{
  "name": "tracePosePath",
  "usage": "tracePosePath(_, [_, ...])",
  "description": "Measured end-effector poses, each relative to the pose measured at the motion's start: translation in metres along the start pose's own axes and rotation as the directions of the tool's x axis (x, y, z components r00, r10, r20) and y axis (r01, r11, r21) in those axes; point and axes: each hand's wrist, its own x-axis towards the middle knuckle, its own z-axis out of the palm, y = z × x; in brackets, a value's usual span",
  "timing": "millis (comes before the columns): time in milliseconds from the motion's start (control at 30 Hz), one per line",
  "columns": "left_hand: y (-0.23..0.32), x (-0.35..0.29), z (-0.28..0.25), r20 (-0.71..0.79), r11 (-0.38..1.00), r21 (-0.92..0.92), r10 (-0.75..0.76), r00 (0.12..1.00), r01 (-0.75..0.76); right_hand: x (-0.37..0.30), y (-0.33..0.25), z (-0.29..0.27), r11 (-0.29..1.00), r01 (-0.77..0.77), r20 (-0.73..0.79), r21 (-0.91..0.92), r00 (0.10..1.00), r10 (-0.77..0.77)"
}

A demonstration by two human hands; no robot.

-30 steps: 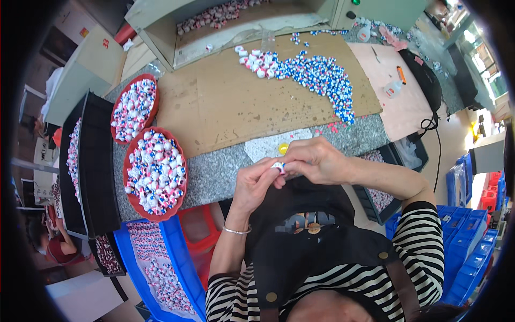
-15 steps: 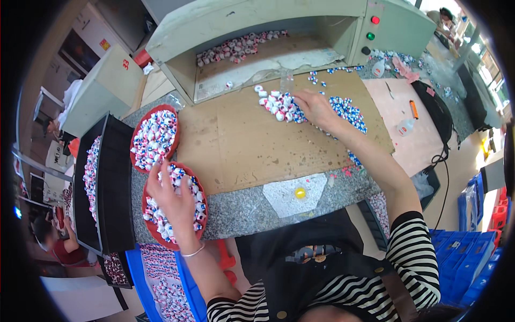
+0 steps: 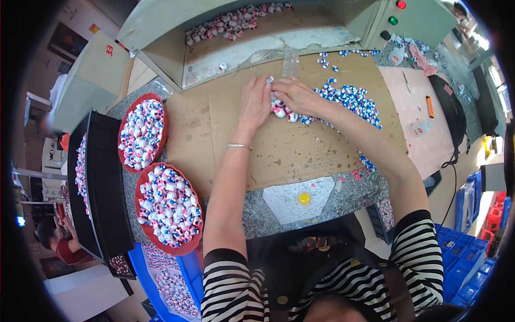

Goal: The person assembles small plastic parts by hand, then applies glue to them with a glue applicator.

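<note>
Over the cardboard sheet, my two hands meet at the fingertips. My left hand pinches a small white piece between thumb and fingers. My right hand is closed beside it, its fingertips pressed together against that piece; whatever they hold is hidden. Just below the hands lie white-and-pink pieces, partly covered by them. A spread of smaller blue-and-white pieces lies to the right of my right hand, reaching under its wrist.
Two red bowls full of white, pink and blue pieces stand left, beside a black crate. A pale green open-fronted machine with more pieces inside stands behind. A yellow round thing lies near the front edge.
My left hand has left the near red bowl and come up and right to meet my right hand. My right hand has shifted slightly left, and the view has turned a little.
</note>
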Motion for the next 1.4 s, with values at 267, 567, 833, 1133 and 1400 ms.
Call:
tracePosePath(267, [0.050, -0.062, -0.022, 0.090, 0.996, -0.042, -0.075, 0.993, 0.079, -0.047, -0.053, 0.024, 0.995, 0.062, -0.087, 0.078, 0.995, -0.055])
tracePosePath(567, [0.046, -0.034, -0.009, -0.031, 0.987, 0.158, 0.036, 0.999, -0.031, -0.025, 0.014, -0.059, 0.862, -0.359, -0.575, -0.358, 0.812, 0.100])
tracePosePath(833, [0.025, -0.035, 0.008, 0.241, 0.987, 0.159, -0.032, 0.970, -0.007, -0.017, 0.086, -0.064, 0.580, -0.790, -0.577, -0.200, 0.573, 0.582])
tracePosePath(1133, [0.033, -0.006, 0.016, 0.302, 0.993, 0.010, 0.110, 0.947, -0.119, -0.040, 0.039, -0.067, 0.917, -0.372, 0.049, -0.142, 0.923, 0.382])
tracePosePath(1400, [0.073, -0.049, -0.012, 0.422, 0.969, -0.236, 0.032, 0.906, 0.076, -0.095, 0.001, -0.096, 0.948, -0.307, 0.222, -0.084, 0.921, 0.319])
